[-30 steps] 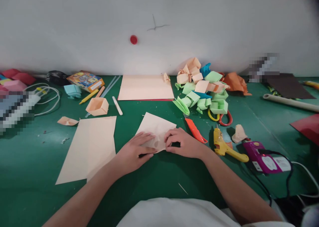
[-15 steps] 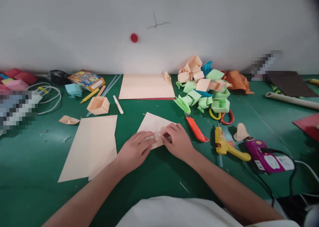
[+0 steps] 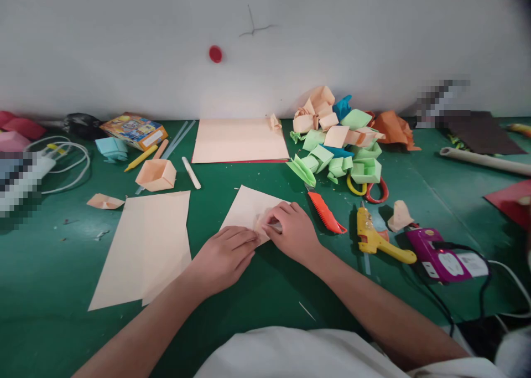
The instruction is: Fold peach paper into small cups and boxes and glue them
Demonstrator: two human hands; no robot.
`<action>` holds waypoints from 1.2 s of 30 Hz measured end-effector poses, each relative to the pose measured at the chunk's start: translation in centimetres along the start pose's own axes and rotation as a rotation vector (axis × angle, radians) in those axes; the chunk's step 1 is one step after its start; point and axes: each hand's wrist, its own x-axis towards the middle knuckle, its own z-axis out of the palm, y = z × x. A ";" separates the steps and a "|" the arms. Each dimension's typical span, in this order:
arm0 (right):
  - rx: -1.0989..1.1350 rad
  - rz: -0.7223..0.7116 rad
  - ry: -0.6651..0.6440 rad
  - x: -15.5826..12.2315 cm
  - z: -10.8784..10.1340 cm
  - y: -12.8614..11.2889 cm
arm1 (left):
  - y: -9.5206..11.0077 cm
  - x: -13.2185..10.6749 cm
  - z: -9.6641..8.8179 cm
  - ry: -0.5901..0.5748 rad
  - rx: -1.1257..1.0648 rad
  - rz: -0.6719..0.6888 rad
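A pale peach sheet of paper (image 3: 245,211) lies at an angle on the green table in front of me. My left hand (image 3: 226,256) is closed over its lower left edge, fingers together and fingertips on the paper. Closed in a pinch, my right hand (image 3: 292,231) grips the paper's right part, thumb and index finger close to the left fingertips. The fingers hide the spot where both hands meet. Just right of the right hand lies an orange-red utility knife (image 3: 326,211).
Left are larger peach sheets (image 3: 155,245), a folded paper box (image 3: 156,174) and a white marker (image 3: 191,173). A peach stack (image 3: 236,140) lies behind. Folded paper pieces (image 3: 332,140), scissors (image 3: 376,191), a yellow glue gun (image 3: 379,239) and a purple power adapter (image 3: 440,256) stand right.
My left hand has flattened slightly, its fingers now lower over the paper's edge. The right pinch has shifted a little. The view has tilted slightly.
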 end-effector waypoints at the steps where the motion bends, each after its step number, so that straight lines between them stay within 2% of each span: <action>1: 0.001 -0.001 0.001 0.0 0.0 0.0 | 0.0 0.0 0.0 0.001 0.003 0.002; 14: 0.000 0.009 0.001 0.1 -0.1 0.0 | 0.3 0.1 -0.3 0.018 0.079 0.048; 22: -0.005 0.012 -0.001 0.1 -0.1 0.1 | 0.2 -0.1 -0.8 -0.013 0.041 0.058; 29: 0.014 0.012 -0.001 0.0 -0.1 0.1 | -0.6 -0.5 -1.8 -0.035 -0.109 0.058; 36: 0.028 0.010 -0.010 0.0 -0.2 0.2 | -0.5 -0.3 -2.1 -0.048 -0.120 0.062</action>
